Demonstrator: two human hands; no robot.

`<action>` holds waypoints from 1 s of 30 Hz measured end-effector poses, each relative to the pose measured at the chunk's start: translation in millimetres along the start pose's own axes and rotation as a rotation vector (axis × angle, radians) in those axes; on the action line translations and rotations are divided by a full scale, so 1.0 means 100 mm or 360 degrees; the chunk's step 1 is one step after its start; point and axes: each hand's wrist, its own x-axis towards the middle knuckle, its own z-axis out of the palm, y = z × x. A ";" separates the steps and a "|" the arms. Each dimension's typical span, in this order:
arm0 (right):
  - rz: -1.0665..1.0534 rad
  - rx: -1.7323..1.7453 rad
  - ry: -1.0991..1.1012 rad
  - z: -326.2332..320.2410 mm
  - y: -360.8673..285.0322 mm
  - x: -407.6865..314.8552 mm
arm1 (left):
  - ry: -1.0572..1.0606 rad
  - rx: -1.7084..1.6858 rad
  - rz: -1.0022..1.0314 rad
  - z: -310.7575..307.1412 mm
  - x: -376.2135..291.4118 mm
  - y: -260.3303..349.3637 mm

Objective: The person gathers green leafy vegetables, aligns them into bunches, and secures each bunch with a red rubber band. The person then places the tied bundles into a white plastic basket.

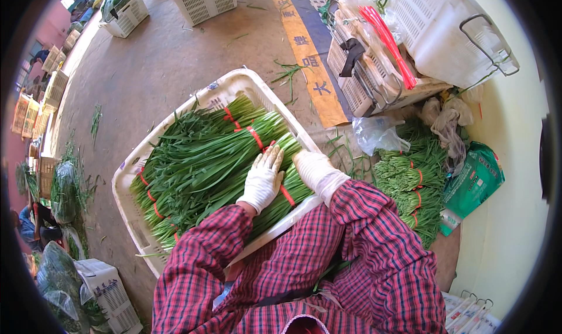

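Note:
A white plastic crate (pixel 125 202) before me holds several bundles of long green stalks, likely garlic chives (pixel 197 149), tied with red bands (pixel 254 137). My left hand (pixel 262 180), in a white glove with stained fingertips, lies flat on the bundles near their cut ends, fingers slightly apart. At the crate's right side my right hand (pixel 314 169), also gloved, is against the pale stalk ends of a bundle; its fingertips are hidden, so I cannot tell whether it grips them. Another red-banded bundle lies just below my hands, by the near rim.
More banded bundles (pixel 412 189) lie on the floor at right, beside a green printed bag (pixel 474 180) and clear plastic (pixel 378 134). Stacked crates with red strips (pixel 388 44) stand behind. Other crates (pixel 204 5) stand farther off. A person (pixel 30 228) sits at far left.

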 end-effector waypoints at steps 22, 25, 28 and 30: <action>-0.0223 0.0022 0.0464 -0.14 -0.32 0.43 | 0.0269 -0.0080 0.0039 -0.26 0.00 -0.24; -0.0586 0.0058 0.1095 -0.01 -0.35 0.57 | 0.0322 0.0261 -0.0126 -0.50 0.10 -0.58; -0.0482 -0.0165 0.0784 0.16 -0.41 0.75 | -0.0047 0.0435 -0.0394 -0.48 0.08 -0.88; -0.0395 -0.0238 0.0522 0.25 -0.41 0.81 | -0.0026 0.0371 -0.0406 -0.30 -0.01 -0.93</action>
